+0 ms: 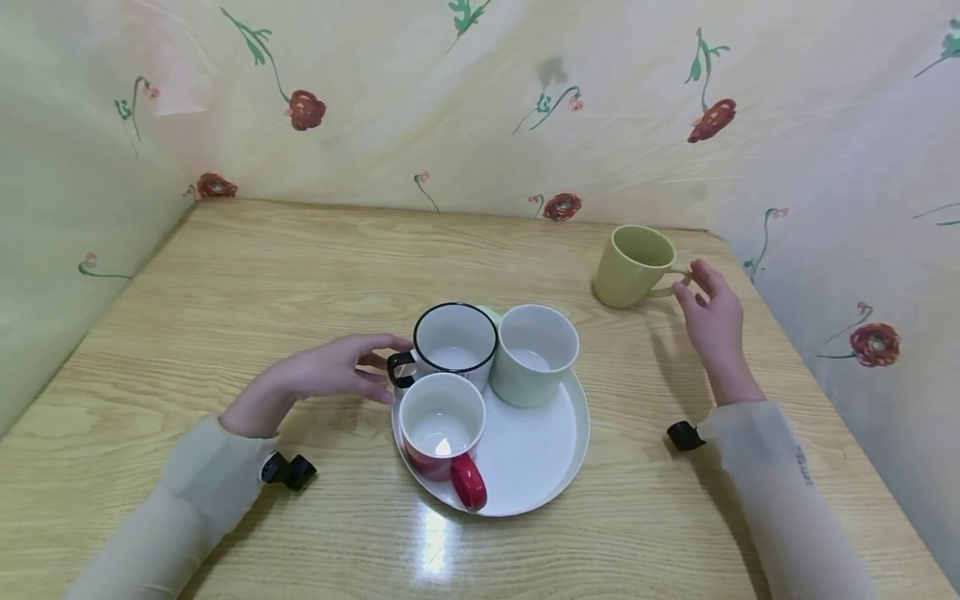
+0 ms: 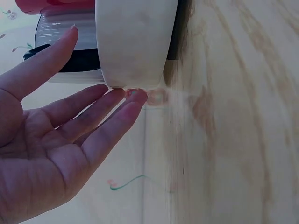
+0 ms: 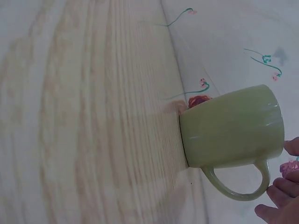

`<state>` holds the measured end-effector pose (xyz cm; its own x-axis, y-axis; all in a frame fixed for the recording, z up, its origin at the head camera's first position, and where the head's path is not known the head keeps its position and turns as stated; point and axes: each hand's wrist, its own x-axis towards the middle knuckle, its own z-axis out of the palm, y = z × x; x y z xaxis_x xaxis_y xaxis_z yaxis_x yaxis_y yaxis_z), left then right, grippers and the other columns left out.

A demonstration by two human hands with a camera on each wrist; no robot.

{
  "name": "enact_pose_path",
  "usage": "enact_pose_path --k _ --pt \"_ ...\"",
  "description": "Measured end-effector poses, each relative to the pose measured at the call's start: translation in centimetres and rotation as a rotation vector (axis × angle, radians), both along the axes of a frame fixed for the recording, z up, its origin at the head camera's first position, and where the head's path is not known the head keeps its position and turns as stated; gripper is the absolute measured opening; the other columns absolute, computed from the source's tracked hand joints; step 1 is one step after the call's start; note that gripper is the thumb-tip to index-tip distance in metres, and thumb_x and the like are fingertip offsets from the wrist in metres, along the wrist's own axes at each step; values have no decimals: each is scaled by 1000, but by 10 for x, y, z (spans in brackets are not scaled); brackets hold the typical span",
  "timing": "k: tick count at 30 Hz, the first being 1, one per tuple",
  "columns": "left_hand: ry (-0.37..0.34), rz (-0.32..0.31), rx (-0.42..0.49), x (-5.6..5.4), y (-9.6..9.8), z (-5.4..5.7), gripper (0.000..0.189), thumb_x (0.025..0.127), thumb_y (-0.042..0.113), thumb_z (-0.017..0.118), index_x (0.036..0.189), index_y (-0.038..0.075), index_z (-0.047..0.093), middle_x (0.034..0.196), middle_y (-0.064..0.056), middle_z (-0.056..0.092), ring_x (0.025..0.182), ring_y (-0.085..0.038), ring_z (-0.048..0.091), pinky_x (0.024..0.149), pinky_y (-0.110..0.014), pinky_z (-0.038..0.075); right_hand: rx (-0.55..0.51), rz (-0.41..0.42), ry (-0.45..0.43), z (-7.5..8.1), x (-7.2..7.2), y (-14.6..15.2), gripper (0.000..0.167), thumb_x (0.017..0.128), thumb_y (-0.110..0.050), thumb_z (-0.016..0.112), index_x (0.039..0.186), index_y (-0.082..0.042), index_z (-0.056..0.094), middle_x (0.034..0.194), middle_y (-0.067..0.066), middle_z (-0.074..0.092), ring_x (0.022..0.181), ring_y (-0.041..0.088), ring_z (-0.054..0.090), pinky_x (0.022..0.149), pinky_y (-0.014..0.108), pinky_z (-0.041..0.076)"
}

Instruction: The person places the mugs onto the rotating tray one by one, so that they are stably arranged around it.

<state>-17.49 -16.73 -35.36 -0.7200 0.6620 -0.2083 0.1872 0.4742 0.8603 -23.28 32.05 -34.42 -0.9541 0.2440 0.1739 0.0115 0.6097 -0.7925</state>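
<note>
A round white tray point(image 1: 536, 467) carries three mugs. At its back left is a white mug with a black rim and black handle point(image 1: 453, 337), with a pale green mug point(image 1: 532, 354) beside it. In front sits a red mug with a white inside point(image 1: 442, 425). My left hand point(image 1: 330, 367) is at the tray's left edge, fingers extended, fingertips right at the tray wall point(image 2: 133, 46) below the black handle. Farther back on the right stands a yellow-green mug point(image 1: 630, 271), upright. My right hand point(image 1: 712, 317) is at its handle point(image 3: 238, 196), fingers loosely bent and fingertips close against the handle's outer side.
The wooden table point(image 1: 300, 258) meets a flower-patterned cloth point(image 1: 390, 100) at the back and along both sides. The yellow-green mug stands near the table's back right corner. A black wrist camera point(image 1: 288, 471) juts from the left sleeve, another point(image 1: 685, 436) from the right.
</note>
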Motion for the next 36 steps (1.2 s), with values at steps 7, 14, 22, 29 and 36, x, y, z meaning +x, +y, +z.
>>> enact_pose_path --k 7,14,22,29,36 --pt "9 4 40 1 0 0 66 84 10 74 141 1 44 143 -23 45 125 -42 51 101 -44 51 52 31 -20 -1 -6 4 60 102 -20 46 152 -1 20 159 18 22 147 34 22 118 52 28" --pt "-24 -8 83 1 0 -1 56 85 -1 68 136 -1 45 133 -20 47 126 -41 50 100 -40 52 69 -21 -21 -5 -8 7 56 100 -16 49 148 3 29 151 24 32 141 38 35 114 52 35" --pt "-4 -58 90 1 0 -4 52 92 -4 57 141 0 40 146 -23 41 133 -44 45 103 -46 49 98 11 -34 -7 -11 9 55 100 -15 51 148 4 31 152 25 34 140 39 36 113 51 37" --pt "34 -68 84 1 1 -4 47 95 -1 55 140 0 43 146 -22 43 132 -42 47 106 -50 46 153 -27 -27 -9 -6 7 48 97 -21 56 137 5 47 135 20 46 119 24 55 106 38 47" --pt "26 -54 94 0 1 -5 48 94 3 59 139 0 44 142 -23 45 127 -41 51 102 -46 50 242 -36 9 -11 -1 5 41 95 -26 61 124 4 60 118 19 60 95 0 50 85 13 42"
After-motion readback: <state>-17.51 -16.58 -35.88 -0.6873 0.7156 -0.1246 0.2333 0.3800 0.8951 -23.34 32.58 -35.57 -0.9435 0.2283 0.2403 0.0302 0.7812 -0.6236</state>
